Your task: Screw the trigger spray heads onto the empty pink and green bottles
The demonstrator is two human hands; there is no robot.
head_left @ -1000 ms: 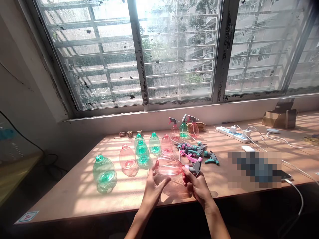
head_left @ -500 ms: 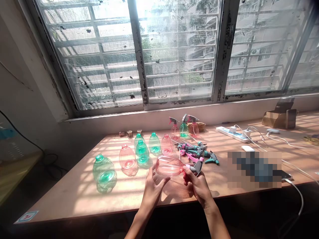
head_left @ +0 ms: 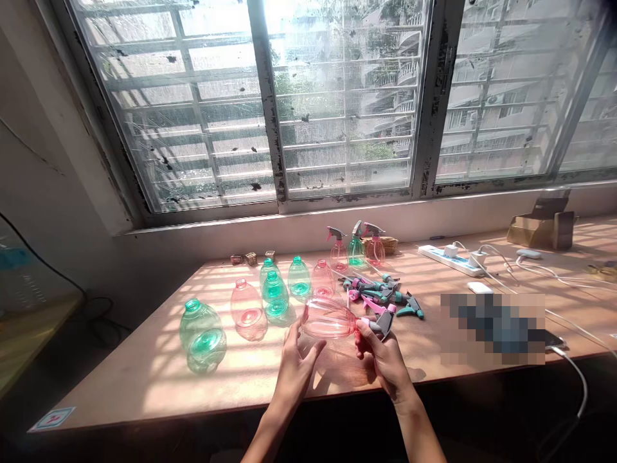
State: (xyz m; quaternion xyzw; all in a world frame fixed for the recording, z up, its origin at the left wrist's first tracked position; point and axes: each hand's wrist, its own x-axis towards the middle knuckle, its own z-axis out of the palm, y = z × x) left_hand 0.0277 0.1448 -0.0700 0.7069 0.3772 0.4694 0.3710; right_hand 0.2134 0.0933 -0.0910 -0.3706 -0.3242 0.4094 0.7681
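A clear pink spray bottle lies sideways in the air over the table between my two hands. My left hand is at its rounded base, with the fingers against the end and the thumb just below the side. At the neck, my right hand pinches the collar area, where a grey-and-pink trigger sprayer head sits. Whether the head is fully threaded, I cannot tell. Behind the bottle lies a pile of loose trigger sprayer heads in grey, pink and teal.
Headless green bottles and pink bottles stand to the left. Several bottles with sprayers stand near the window wall. On the right are a white power strip, cables, a blurred patch and a cardboard box.
The pink bottle has turned slightly about its length and its base sits a little higher. Both hands stay almost in place, and the other bottles and sprayer heads have not moved.
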